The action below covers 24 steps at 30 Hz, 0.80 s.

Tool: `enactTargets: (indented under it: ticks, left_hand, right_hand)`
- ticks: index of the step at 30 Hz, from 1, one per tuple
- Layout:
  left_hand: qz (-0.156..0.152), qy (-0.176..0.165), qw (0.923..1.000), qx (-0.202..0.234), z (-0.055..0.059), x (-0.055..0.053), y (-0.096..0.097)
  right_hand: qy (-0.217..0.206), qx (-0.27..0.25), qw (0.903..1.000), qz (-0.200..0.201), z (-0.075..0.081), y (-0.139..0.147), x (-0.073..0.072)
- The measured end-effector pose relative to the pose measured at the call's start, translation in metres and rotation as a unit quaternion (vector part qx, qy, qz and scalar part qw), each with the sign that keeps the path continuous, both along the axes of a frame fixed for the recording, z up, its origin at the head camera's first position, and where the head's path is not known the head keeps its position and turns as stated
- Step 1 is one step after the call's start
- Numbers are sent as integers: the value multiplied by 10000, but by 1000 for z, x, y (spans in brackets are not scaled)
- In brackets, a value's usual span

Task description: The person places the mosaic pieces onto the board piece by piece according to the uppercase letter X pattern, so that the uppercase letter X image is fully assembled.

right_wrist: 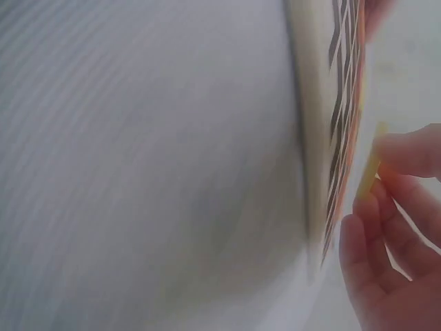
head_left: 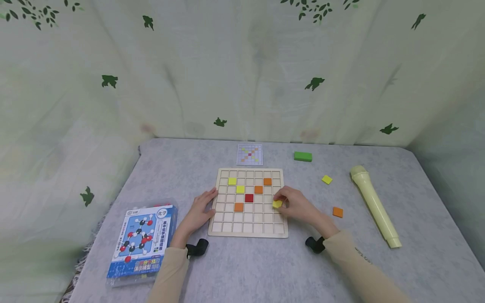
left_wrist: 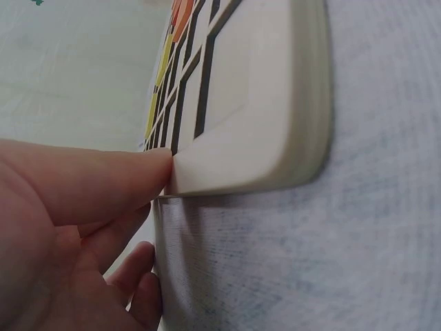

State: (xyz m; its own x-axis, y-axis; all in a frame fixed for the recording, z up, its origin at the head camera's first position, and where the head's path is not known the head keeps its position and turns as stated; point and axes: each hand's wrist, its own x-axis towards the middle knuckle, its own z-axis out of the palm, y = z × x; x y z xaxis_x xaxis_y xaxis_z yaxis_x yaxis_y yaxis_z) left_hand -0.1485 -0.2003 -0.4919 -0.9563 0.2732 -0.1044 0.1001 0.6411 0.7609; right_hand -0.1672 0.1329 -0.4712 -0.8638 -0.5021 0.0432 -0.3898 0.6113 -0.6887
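A wooden grid board (head_left: 222,232) lies flat on the table. Two yellow tiles (head_left: 232,181), three orange tiles (head_left: 258,190) and one red tile (head_left: 249,198) sit in its cells, along crossing diagonals. My left hand (head_left: 198,211) rests against the board's left edge, fingers extended; in the left wrist view its thumb (left_wrist: 103,181) touches the rim. Over the board's right side, my right hand (head_left: 297,205) pinches a yellow tile (head_left: 277,204) between thumb and fingers. The right wrist view shows this tile (right_wrist: 371,169) on edge, raised off the board.
A card with a coloured grid pattern (head_left: 249,155) lies behind the board. To the right are a green block (head_left: 303,156), a loose yellow tile (head_left: 327,179), a loose orange tile (head_left: 337,212) and a pale yellow microphone-shaped tube (head_left: 375,206). A boxed molecule model set (head_left: 140,240) lies left.
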Motion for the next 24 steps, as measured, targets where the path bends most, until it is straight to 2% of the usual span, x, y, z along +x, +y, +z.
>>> enactTargets:
  ticks: [7,14,19,22,24]
  left_hand:
    - [-48,53,10000,-9,-2,-1,-2]
    - [-43,151,9999,-1,-1,0,-2]
    - [-52,185,9998,-5,0,1,-2]
    - [-77,112,9999,-4,0,1,-2]
    - [-71,55,10000,3,0,1,-2]
  right_hand:
    - [-68,349,9982,477,-1,-44,-3]
    - [16,782,9960,437,-1,-59,-5]
    - [-143,503,9985,177,-1,-45,-2]
    - [-244,149,9996,-53,2,-20,2]
    - [-161,-25,9997,-175,4,4,5]
